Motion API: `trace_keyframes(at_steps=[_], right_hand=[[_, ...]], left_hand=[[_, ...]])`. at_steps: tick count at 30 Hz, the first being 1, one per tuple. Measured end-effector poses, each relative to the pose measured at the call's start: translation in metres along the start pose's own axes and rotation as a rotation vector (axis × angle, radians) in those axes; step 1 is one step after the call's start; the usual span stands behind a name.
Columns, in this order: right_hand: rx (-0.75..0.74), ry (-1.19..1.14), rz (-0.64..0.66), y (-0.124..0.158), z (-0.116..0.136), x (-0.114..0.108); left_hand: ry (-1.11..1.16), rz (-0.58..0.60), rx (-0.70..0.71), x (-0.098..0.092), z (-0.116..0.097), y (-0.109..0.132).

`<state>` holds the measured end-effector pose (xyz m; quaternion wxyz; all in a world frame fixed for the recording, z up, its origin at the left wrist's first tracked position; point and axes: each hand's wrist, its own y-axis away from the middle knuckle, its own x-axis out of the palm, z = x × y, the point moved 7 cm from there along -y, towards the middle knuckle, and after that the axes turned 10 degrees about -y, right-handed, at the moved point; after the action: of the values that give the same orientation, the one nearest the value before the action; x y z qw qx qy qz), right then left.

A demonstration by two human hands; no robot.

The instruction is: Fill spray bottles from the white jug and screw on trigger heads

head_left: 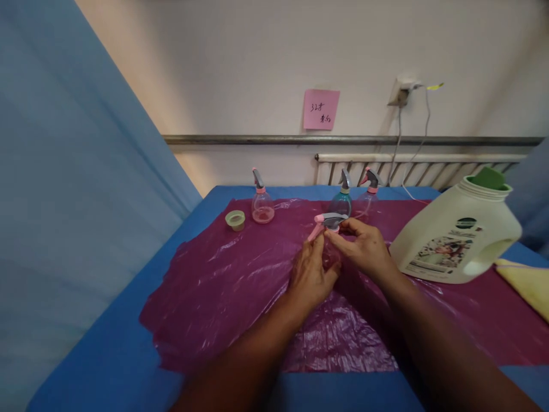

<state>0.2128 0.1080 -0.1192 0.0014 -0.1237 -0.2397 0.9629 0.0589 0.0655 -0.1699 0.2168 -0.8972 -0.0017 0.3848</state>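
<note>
My left hand is wrapped round the clear body of a spray bottle with a grey and pink trigger head. At the collar just under that head, my right hand pinches with thumb and fingers. The bottle stands upright, its nozzle pointing left, and most of its body is hidden by my hands. Behind it are a teal spray bottle and a clear one. Further left, another spray bottle holds a little pink liquid, beside a small pale green cup.
A large white detergent jug with its green cap stands right of my hands. A yellow cloth lies at the far right. Purple plastic sheeting covers the blue surface. Blue curtains hang at the left; a rail runs along the wall.
</note>
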Motion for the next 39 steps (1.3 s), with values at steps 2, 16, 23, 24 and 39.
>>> trace_keyframes(at_steps=[2,16,23,24,39], right_hand=[[0.023,-0.03,-0.004,0.0,-0.003,0.001],[0.056,-0.32,-0.002,-0.002,-0.011,0.001],[0.115,-0.562,0.128,-0.015,-0.013,0.011],[0.115,-0.542,0.146,-0.016,-0.013,0.011],[0.113,-0.462,0.04,-0.011,-0.021,0.008]], left_hand=[[-0.007,0.014,0.027,-0.001,-0.001,0.0],[0.003,0.007,0.012,0.004,0.006,0.0],[0.008,0.004,-0.009,0.003,0.003,-0.002],[0.008,0.005,-0.019,0.003,0.003,-0.001],[-0.028,0.018,-0.063,0.003,0.003,0.0]])
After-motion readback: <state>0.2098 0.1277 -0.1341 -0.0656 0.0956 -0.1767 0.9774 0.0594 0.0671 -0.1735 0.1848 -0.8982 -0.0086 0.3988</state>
